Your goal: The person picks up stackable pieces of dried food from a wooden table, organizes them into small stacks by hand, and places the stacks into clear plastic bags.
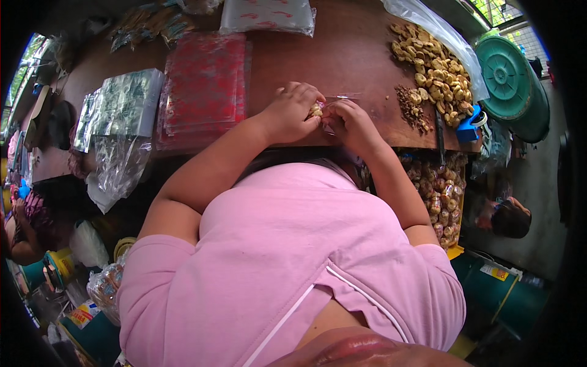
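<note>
Near the front edge of the brown table [321,59], my left hand [296,112] curls around a small clear plastic pack of cookies [316,109]. My right hand [353,121] pinches the plastic at the right end of that pack, with its fingertips close to those of my left hand. Farther right lies a heap of loose ring-shaped cookies [440,73], with brown crumbs [412,110] at its near side. To the left of my hands are red printed plastic sheets [202,82].
A stack of clear printed bags [130,103] lies at the left, more bags [268,16] at the far edge. A blue tool [468,126] sits at the right corner. Below are packed cookies [442,197] in a yellow crate. A green drum [509,82] and other people are nearby.
</note>
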Tool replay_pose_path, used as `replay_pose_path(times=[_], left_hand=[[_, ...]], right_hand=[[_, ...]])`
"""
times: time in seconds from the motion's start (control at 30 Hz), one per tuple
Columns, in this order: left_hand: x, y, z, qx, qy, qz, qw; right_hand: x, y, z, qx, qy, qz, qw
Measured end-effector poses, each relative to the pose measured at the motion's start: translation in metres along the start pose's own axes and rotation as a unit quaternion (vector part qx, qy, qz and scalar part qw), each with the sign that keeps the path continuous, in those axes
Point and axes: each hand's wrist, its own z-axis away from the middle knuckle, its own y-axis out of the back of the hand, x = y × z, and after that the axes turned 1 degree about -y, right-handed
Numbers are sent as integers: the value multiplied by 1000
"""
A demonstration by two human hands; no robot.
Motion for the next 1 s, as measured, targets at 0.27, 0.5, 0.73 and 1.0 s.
replay_pose_path(times=[0.27, 0.5, 0.73, 1.0], left_hand=[[4, -8, -2, 4, 0, -27, 1000], [0, 2, -6, -28, -32, -14, 999], [-10, 10, -12, -69, -74, 3, 995], [-15, 11, -14, -80, -102, 1, 992]], right_hand=[[5, 8, -15, -33, -80, -43, 995], [-13, 0, 25, 65, 57, 228, 970], [-5, 8, 54, 9, 71, 215, 974], [-7, 14, 46, -63, 81, 218, 971]])
